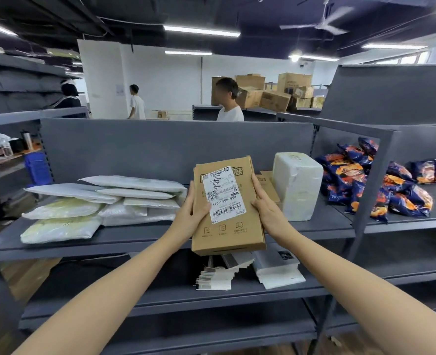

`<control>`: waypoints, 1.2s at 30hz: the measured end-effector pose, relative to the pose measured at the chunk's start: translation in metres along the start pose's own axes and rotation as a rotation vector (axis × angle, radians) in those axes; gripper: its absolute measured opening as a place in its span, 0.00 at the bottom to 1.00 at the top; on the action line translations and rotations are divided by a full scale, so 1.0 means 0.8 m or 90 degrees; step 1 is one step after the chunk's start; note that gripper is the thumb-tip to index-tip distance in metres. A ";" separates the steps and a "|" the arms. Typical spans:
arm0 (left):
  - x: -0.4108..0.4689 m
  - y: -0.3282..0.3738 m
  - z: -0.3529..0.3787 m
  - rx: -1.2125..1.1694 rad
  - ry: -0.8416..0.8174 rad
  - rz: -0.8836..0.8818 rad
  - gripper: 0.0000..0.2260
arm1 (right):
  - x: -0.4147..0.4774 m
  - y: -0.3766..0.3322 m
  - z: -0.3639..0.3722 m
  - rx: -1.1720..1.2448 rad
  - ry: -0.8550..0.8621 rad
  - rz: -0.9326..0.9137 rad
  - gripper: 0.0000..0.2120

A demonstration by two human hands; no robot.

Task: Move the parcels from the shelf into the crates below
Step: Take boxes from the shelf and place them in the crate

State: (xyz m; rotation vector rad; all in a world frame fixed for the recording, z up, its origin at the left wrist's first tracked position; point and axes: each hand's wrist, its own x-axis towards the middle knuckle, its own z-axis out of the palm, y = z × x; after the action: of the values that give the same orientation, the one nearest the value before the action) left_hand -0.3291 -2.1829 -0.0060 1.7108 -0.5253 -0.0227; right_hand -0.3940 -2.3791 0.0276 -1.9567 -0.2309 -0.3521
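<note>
A flat brown cardboard parcel (227, 231) with a white shipping label is held in front of the grey shelf (134, 235), tilted up toward me. My left hand (190, 213) grips its left edge with the thumb on the label. My right hand (266, 210) clasps its right edge. On the shelf lie several white and pale-yellow padded mailers (96, 203) at the left and a white wrapped block parcel (297, 184) at the right. Another brown carton (269, 183) lies behind the held one. No crates are in view.
The lower shelf (160, 298) holds stacks of white leaflets (219, 275) and a white packet (278, 270). Blue-and-orange snack bags (375, 180) fill the neighbouring shelf bay at the right. A blue bin (36, 167) stands at the left. Three people and stacked cartons are beyond the shelf.
</note>
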 end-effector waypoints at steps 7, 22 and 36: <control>-0.004 0.014 -0.024 0.104 -0.061 0.008 0.30 | 0.005 0.034 -0.008 -0.257 -0.028 -0.012 0.31; 0.007 0.067 -0.042 0.534 -0.376 0.070 0.28 | 0.023 0.001 -0.022 -0.336 -0.347 0.021 0.34; 0.010 0.057 -0.048 0.618 -0.196 0.170 0.20 | 0.000 0.003 -0.010 -0.284 -0.297 -0.045 0.22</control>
State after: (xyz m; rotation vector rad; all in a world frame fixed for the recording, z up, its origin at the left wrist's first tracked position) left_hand -0.3254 -2.1552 0.0471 2.5779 -1.1105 0.1930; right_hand -0.3940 -2.3870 0.0286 -2.4610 -0.5620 0.0215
